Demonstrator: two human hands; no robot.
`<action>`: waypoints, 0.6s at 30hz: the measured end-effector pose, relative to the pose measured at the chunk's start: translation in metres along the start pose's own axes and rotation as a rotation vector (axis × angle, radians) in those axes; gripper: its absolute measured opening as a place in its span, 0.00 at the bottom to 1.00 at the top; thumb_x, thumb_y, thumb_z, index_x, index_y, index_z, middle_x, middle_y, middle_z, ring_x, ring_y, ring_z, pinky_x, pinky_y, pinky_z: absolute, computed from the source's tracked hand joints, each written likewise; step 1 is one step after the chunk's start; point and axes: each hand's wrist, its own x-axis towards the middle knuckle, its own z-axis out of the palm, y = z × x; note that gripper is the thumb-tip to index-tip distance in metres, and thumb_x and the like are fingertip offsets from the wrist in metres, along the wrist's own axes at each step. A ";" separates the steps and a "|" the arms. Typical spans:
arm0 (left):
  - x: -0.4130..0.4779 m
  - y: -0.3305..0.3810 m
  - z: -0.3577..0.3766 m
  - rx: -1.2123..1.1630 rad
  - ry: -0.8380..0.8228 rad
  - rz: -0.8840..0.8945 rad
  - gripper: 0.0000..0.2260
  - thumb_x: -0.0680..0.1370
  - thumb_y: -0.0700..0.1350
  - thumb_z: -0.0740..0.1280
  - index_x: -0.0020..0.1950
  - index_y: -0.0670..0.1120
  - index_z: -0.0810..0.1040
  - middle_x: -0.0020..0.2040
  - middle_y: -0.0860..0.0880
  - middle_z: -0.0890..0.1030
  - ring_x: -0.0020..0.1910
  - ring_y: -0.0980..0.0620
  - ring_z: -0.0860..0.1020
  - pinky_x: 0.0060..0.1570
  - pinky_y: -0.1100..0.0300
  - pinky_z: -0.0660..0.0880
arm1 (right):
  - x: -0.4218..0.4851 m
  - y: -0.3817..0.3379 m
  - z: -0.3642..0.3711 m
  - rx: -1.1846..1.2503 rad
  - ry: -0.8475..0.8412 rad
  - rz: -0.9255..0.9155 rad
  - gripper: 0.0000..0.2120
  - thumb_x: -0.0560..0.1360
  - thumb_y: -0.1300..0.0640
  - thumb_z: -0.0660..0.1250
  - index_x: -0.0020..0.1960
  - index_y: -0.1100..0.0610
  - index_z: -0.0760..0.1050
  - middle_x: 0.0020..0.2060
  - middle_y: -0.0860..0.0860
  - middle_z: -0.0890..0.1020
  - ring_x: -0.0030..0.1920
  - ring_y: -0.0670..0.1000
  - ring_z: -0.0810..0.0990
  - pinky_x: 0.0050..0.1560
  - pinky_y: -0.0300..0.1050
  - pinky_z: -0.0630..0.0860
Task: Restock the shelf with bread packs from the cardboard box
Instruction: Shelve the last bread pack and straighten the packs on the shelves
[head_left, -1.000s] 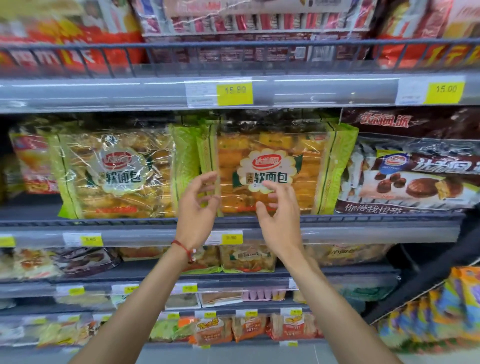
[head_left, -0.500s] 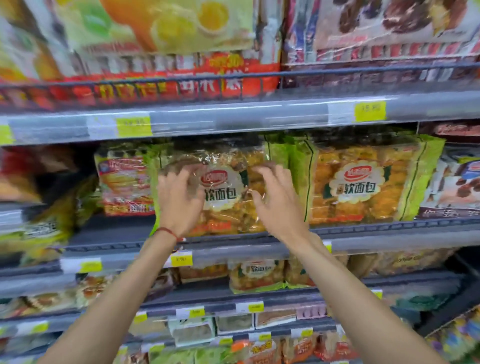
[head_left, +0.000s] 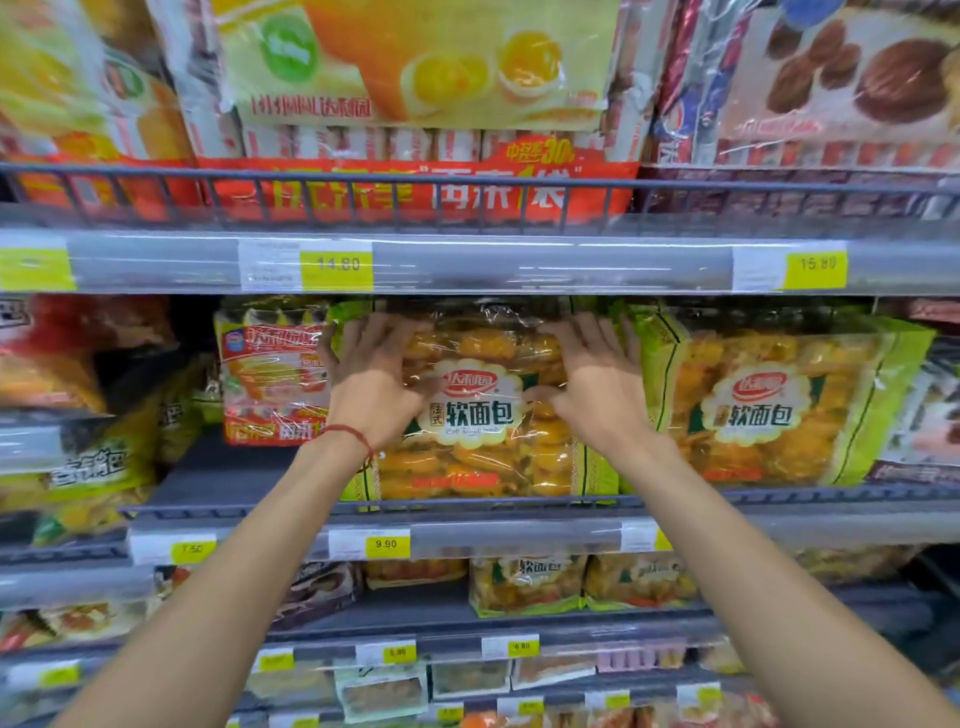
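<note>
Bread is in view at mid-height: a clear plastic bread pack with green side panels and golden rolls (head_left: 483, 467) stands upright on the grey metal shelf (head_left: 228, 486). The left hand (head_left: 371, 384) lies on the pack's front at about ten o'clock of its white flower-shaped label (head_left: 470, 410), and the right hand (head_left: 597, 389) lies at about two o'clock. Both hands are spread, fingers straight and pointing up, palms pressed flat against the film. A red string bracelet (head_left: 358, 436) circles the left wrist. At three o'clock of the pressed pack, just beside it, stands a second matching green-edged bread pack (head_left: 779, 410). At nine o'clock sits a red-and-white snack bag (head_left: 270, 384), set further back. A yellow price tag reading 9.90 (head_left: 385, 544) hangs on the shelf edge at six o'clock.
</note>
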 end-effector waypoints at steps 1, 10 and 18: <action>0.000 -0.002 0.001 -0.011 0.023 0.001 0.23 0.70 0.57 0.74 0.63 0.59 0.76 0.61 0.53 0.74 0.64 0.47 0.68 0.71 0.41 0.56 | 0.000 0.000 0.000 0.007 0.018 0.007 0.37 0.62 0.36 0.79 0.66 0.51 0.77 0.61 0.53 0.79 0.64 0.58 0.76 0.74 0.61 0.60; -0.005 -0.006 0.008 -0.082 0.159 -0.033 0.14 0.78 0.49 0.67 0.63 0.52 0.77 0.64 0.48 0.74 0.64 0.45 0.67 0.66 0.47 0.63 | -0.002 -0.004 -0.006 0.007 0.127 0.100 0.41 0.59 0.37 0.82 0.65 0.56 0.76 0.59 0.57 0.78 0.61 0.60 0.73 0.67 0.61 0.70; -0.060 -0.007 0.019 -0.569 0.115 -0.303 0.40 0.77 0.53 0.70 0.81 0.56 0.48 0.79 0.48 0.50 0.78 0.46 0.53 0.73 0.51 0.54 | -0.062 -0.027 0.017 0.320 0.141 0.320 0.35 0.74 0.51 0.77 0.73 0.59 0.63 0.73 0.60 0.62 0.74 0.60 0.60 0.71 0.52 0.67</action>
